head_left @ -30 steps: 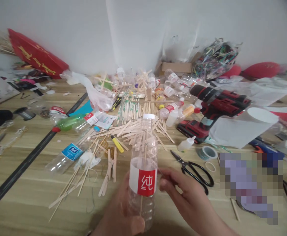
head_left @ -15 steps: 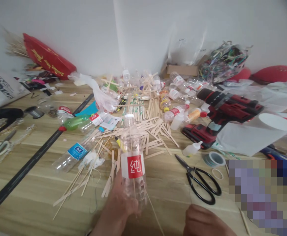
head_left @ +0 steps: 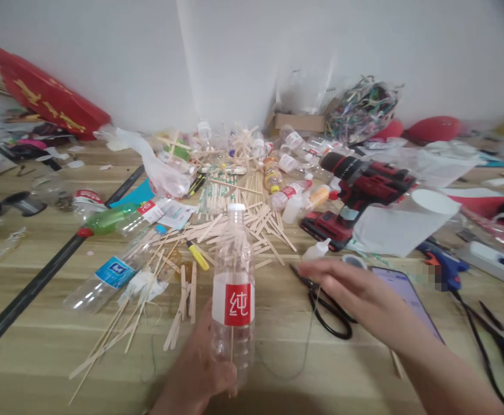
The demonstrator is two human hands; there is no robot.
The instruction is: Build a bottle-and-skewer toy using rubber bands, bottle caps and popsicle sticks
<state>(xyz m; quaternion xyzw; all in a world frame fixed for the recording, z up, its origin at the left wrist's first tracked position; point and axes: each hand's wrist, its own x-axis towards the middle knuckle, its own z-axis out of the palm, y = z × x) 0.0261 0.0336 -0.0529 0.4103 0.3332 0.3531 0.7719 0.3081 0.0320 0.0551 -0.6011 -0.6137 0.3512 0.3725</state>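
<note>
My left hand (head_left: 206, 369) is wrapped round the lower part of an upright clear bottle (head_left: 234, 259) with a white cap and a red-and-white label. A thin wooden stick (head_left: 232, 340) shows through the bottle's wall. My right hand (head_left: 342, 288) hovers over the black-handled scissors (head_left: 336, 331), hiding part of them. Its fingers point left and lie close together, and a thin thread (head_left: 310, 340) hangs from near the fingertips and curves towards the bottle. Whatever the fingertips pinch is too small to make out.
Wooden craft sticks (head_left: 212, 227) and several bottles lie behind the held bottle. A red drill (head_left: 364, 190) stands at right, with a phone (head_left: 407, 294) and a blue glue gun (head_left: 446, 265) nearer. A yellow cutter (head_left: 198, 255) and a black bar (head_left: 31, 288) lie left.
My right hand has risen from the lower edge to over the scissors, drawing the thread up. The view has turned right, and my left hand still holds the bottle.
</note>
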